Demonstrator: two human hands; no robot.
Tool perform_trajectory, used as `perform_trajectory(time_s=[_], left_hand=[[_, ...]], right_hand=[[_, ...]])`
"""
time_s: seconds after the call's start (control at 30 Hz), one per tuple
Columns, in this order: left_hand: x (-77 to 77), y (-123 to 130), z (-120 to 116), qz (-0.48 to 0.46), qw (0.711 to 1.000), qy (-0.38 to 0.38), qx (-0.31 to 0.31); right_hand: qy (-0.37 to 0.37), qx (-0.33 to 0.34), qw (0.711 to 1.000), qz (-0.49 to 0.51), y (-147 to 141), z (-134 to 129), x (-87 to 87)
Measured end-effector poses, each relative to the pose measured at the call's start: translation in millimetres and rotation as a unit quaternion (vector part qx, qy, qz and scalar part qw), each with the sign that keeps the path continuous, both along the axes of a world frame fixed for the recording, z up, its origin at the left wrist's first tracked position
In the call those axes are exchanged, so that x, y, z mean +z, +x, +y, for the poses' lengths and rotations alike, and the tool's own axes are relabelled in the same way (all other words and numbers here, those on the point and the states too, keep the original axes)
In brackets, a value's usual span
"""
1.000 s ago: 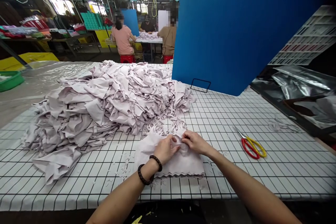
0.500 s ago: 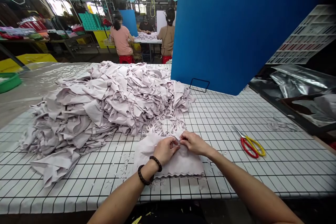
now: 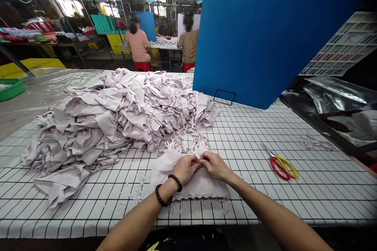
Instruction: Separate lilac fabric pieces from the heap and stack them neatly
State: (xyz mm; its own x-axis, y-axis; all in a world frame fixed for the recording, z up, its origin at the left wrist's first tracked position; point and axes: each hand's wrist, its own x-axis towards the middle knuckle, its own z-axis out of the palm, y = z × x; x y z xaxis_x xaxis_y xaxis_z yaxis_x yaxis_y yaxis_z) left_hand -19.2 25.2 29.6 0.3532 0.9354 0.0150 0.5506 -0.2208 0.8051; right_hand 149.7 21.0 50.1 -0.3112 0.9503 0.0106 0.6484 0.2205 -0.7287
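Note:
A pale pinkish-grey fabric piece [image 3: 203, 188] with a wavy front edge lies flat before me. My left hand [image 3: 185, 168], with two dark bead bracelets at its wrist, pinches the fabric near its far edge. Close beside it, my right hand [image 3: 216, 166] pinches the same fabric, the fingertips of both hands nearly touching. Behind them are narrow fabric strips [image 3: 184, 142] and a large heap of matching cloth [image 3: 126, 113]. Scissors [image 3: 284, 166] with one red and one yellow handle rest to the right of my hands.
A blue board [image 3: 247, 43] stands on the table [image 3: 253, 129] near a black wire stand [image 3: 224, 97]. At the far left is a green basin [image 3: 11, 89]. Small scraps are scattered around the fabric. Several people sit at another table in the background.
My right hand has moved slightly down and closer to my left hand, still pinching. The camera view has shifted slightly.

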Motion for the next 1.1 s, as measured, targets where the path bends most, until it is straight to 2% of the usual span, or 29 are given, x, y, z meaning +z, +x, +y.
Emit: perform_trajectory(time_s=[0.17,0.33,0.4,0.47,0.57,0.6,0.67,0.73,0.8,0.87,0.93,1.03,1.1], left_hand=[[-2.5,0,1,-0.010,1.000,0.010,-0.019],[-8.0,1,2,-0.014,1.000,0.013,-0.009],[-7.2,0,0,-0.023,1.000,0.006,0.002],[-3.2,-2,-5,-0.049,0.999,-0.003,0.021],[5.6,-9,-12,-0.142,0.988,-0.046,0.040],[7.9,-13,-14,-0.185,0.979,-0.080,0.037],[9.9,-22,-16,-0.275,0.947,-0.166,0.029],[8.0,-32,-16,-0.362,0.900,-0.241,0.030],[3.7,-42,-13,-0.445,0.848,-0.285,0.044],[-1.3,-49,-10,-0.518,0.795,-0.311,0.057],[-5.3,-53,-8,-0.561,0.757,-0.330,0.058],[-8.9,-54,-6,-0.567,0.744,-0.349,0.051],[-10.5,-53,-6,-0.563,0.745,-0.354,0.050]], right_hand=[[-0.091,-0.031,0.991,0.095,6,2,-4.6],[-0.164,-0.071,0.979,0.097,12,5,-8.9],[-0.180,-0.061,0.979,0.080,16,9,-5.1],[-0.151,-0.059,0.986,0.045,19,19,3.5],[0.013,-0.073,0.997,-0.017,7,44,17.0],[0.069,-0.058,0.996,-0.030,-3,55,19.1],[0.115,0.042,0.992,-0.030,-30,75,17.9],[0.099,0.140,0.985,-0.029,-60,93,11.8],[0.072,0.208,0.974,-0.061,-85,108,5.7],[0.035,0.264,0.958,-0.108,-102,119,3.3],[-0.008,0.306,0.941,-0.146,-110,128,4.9],[-0.043,0.337,0.923,-0.182,-118,136,10.0],[-0.028,0.324,0.925,-0.196,-124,139,12.0]])
